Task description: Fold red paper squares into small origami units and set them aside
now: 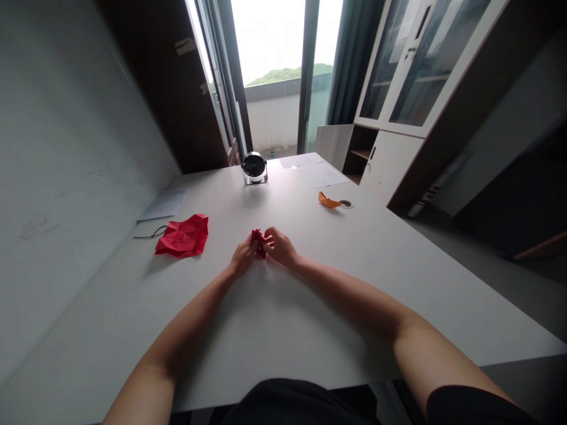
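Observation:
Both my hands meet at the middle of the white table (310, 295). My left hand (242, 257) and my right hand (280, 246) pinch a small folded red paper piece (258, 242) between their fingertips, just above the tabletop. Most of that piece is hidden by my fingers. A larger creased red paper sheet (183, 236) lies flat to the left, apart from my hands. A small folded orange paper (328, 200) rests farther back on the right.
A small round desk fan (254, 167) stands at the table's far end, with white sheets (314, 168) beside it. A grey paper (163, 205) and a black cord (150, 234) lie by the left wall. A glass-door cabinet (411, 65) stands at the right.

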A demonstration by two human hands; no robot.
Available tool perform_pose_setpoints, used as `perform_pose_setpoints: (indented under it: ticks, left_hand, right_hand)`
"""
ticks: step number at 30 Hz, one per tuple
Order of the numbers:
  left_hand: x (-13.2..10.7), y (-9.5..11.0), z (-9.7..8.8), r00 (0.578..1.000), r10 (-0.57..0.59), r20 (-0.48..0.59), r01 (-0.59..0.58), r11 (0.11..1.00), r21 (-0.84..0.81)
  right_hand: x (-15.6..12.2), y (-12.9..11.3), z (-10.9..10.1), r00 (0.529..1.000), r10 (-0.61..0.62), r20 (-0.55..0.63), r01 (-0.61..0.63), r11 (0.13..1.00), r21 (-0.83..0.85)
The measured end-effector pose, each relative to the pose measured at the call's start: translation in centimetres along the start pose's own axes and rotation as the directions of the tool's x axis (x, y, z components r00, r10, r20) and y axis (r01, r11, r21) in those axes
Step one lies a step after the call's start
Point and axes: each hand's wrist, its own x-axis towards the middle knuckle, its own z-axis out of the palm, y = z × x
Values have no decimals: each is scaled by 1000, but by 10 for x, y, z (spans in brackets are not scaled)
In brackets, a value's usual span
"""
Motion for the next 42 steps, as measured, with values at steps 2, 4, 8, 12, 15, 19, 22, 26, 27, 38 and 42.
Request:
perform_pose_setpoints:
  ticks: [2,4,8,12,15,19,22,26,27,38,42]
  left_hand:
    - [0,1,0,999,-4,34,6,999,-44]
    - [0,1,1,997,-7,75,13,997,-77]
    - [1,0,1,995,-4,104,12,997,-79]
    - [1,0,0,995,-25,101,29,999,-31]
    - [0,2,0,994,-19,109,19,1000,-3]
    - [0,5,1,992,5,125,-10,999,42]
    - [0,5,1,991,15,134,-23,998,56]
    - [1,4,0,991,24,131,-25,1000,8]
    - [1,3,0,991,22,130,-21,1000,-10]
    - [5,-13,2,990,-113,86,140,892,-429]
    - [7,-21,-4,978,-169,123,209,774,-598]
  right_hand:
    - [1,1,0,1000,-3,-21,3,1000,-18]
    - [1,1,0,1000,-21,-21,21,999,-43]
    - [2,2,0,998,-65,-26,61,990,-127]
    - [0,3,1,994,-112,13,112,972,-206]
    - [0,4,-1,995,-100,15,101,968,-231]
    - [1,6,-3,999,-49,1,48,964,-262]
    - [2,7,-5,1000,-24,-1,23,957,-288]
    - [3,8,-7,1000,3,-8,-6,936,-352]
    - [3,7,-7,1000,10,-9,-13,932,-361]
    - [6,17,-6,998,62,11,-62,998,-7]
    - [12,23,-6,996,80,29,-85,951,296]
